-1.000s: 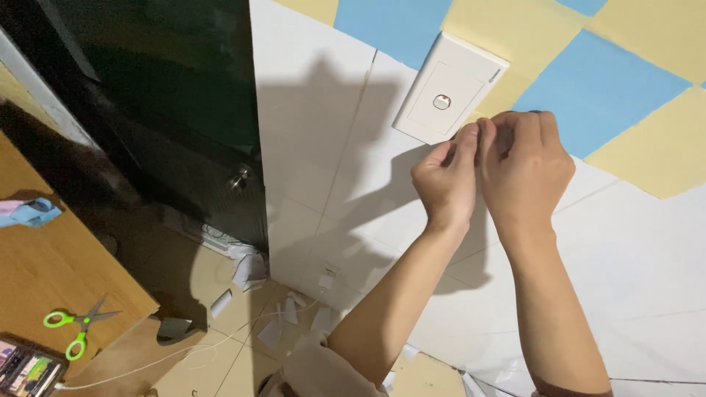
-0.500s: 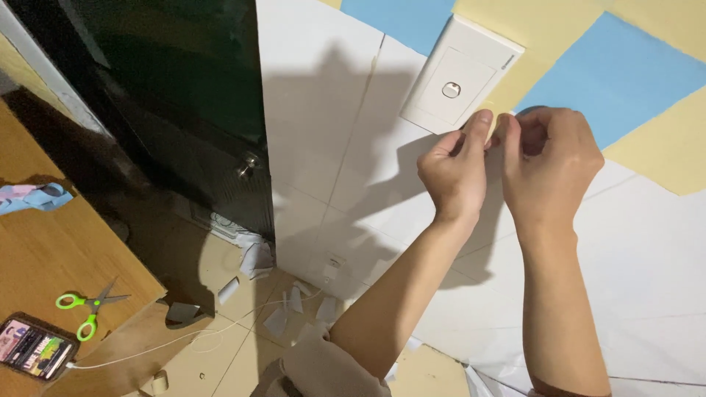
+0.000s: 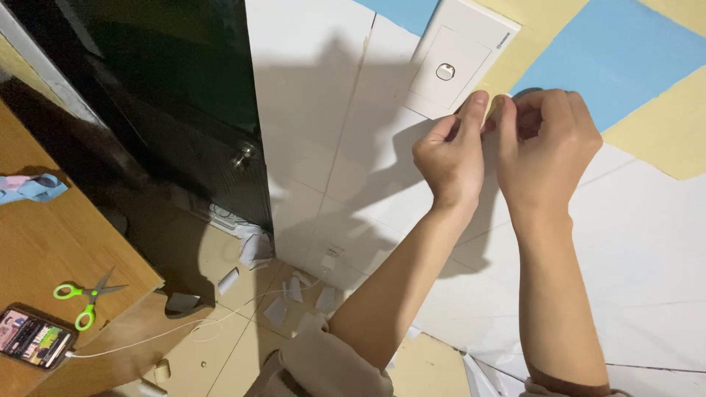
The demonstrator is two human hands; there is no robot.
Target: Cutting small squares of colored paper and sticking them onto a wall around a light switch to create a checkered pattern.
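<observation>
Two hands meet at the wall: left hand [image 3: 450, 158] and right hand [image 3: 544, 143] pinch a small yellow paper piece [image 3: 498, 103] just below the white switch plate [image 3: 460, 62]. Uneven pulling could tear it or leave it crooked.

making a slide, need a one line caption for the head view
Both hands, left hand and right hand, pinch at the wall beside a white switch plate.

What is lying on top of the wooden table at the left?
On the wooden table lie green-handled scissors, a phone with a white cable and a blue-pink strip. The frame edge cuts off the rest of the table; whatever lies under the phone is covered.
</observation>
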